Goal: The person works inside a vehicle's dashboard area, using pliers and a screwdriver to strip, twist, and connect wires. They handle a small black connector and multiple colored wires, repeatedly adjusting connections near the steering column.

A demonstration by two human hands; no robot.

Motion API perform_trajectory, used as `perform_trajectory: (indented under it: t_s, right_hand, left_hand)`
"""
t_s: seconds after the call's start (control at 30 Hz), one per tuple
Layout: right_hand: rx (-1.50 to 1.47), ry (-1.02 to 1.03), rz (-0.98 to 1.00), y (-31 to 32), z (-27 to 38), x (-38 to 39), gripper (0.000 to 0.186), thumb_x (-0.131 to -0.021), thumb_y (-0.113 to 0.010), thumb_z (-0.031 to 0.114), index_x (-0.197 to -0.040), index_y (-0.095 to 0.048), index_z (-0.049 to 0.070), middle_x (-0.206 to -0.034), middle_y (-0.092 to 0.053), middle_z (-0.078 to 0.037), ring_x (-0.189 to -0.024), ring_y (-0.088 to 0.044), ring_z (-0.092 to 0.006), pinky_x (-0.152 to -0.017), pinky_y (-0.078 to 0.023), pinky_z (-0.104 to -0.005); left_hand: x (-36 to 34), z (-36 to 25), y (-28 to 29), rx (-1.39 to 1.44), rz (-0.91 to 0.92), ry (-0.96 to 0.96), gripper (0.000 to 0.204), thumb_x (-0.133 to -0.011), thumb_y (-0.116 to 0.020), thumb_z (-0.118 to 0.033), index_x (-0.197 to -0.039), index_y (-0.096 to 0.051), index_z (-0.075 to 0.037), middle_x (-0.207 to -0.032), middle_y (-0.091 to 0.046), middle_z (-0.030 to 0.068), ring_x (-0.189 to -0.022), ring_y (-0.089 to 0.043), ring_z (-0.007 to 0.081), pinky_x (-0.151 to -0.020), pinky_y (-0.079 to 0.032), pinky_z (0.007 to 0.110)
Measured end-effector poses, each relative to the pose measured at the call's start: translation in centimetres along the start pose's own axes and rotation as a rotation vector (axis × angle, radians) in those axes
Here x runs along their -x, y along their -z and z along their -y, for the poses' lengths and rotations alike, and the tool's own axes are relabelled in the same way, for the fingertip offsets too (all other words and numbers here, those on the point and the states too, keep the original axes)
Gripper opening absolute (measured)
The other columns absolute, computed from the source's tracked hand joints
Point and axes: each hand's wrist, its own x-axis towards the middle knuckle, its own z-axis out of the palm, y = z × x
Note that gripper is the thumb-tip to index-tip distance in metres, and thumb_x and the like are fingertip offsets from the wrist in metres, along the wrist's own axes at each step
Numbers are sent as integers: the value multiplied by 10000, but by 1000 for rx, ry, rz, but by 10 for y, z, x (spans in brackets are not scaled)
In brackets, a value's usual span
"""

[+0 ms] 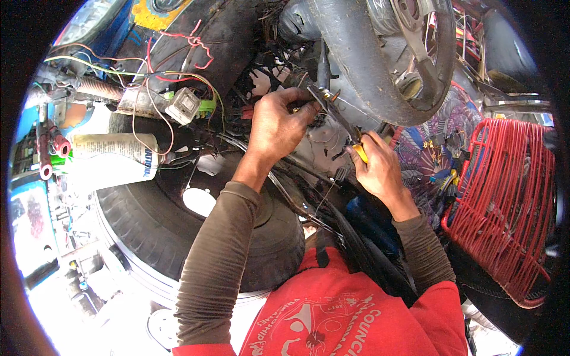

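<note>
My left hand [276, 124] is closed in a pinch, with thumb and forefinger meeting among dark wires under the steering column. What sits between those fingertips is too small to make out. To its right, my right hand [380, 166] is wrapped round a tool with a yellow handle [360, 153]; the tool's kind is hard to tell. A dark strip [338, 113] slants from beside my left fingertips down toward the right hand. Loose wires and torn dark trim surround both hands.
A grey column cover [350, 50] and steering wheel [436, 89] hang above. A tyre [178, 222] lies below left, near a white cylindrical container [116, 157]. Thin coloured wires [160, 74] and a pale connector block [183, 105] are at upper left. A red corded chair [504, 207] stands right.
</note>
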Motion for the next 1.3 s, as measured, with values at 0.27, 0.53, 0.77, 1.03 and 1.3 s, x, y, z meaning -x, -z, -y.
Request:
perform_trajectory:
  t_s: [0.27,0.53,0.77,1.03,1.3]
  right_hand:
    - [35,41,-74,-21,-10,9,462,-817,-694,-45,-1256,-570,-119,-1577,-399,-275,-1442,-412,-460,-1185,-368,-480]
    - [-564,-29,139,-47,-5,25,583,-927,-609,-19,-1486,-449,-54,-1635,-342,-259,-1518,-351,-374,-1223,-298,-392]
    - [-277,-122,-150,-53,1,27,393,-965,-626,39,-1338,-556,-63,-1467,-512,-258,-1352,-519,-432,-1110,-428,-429]
    - [-76,-61,-24,-41,-1,26,435,-841,-686,-9,-1250,-562,-89,-1391,-512,-289,-1242,-551,-479,-1038,-479,-487]
    - [101,70,-115,-38,-12,18,453,-848,-706,-20,-1264,-556,-118,-1495,-457,-294,-1330,-509,-474,-1103,-450,-492]
  left_hand:
    - [3,6,-7,-288,-45,-174,188,-851,-689,-86,-1001,-752,8,-946,-719,266,-899,-692,453,-809,-545,461]
    - [2,20,-7,-363,-73,-299,148,-833,-697,-60,-958,-717,18,-963,-704,247,-937,-665,464,-807,-536,499]
    - [3,26,2,-395,-115,-186,165,-850,-698,-79,-957,-732,43,-922,-716,258,-882,-694,446,-796,-545,455]
    - [-3,22,10,-50,25,83,217,-933,-682,-102,-1063,-744,60,-867,-754,158,-754,-682,199,-725,-524,341]
    - [-3,12,10,25,-15,129,209,-957,-723,-104,-1096,-747,50,-888,-750,88,-765,-664,122,-675,-548,282]
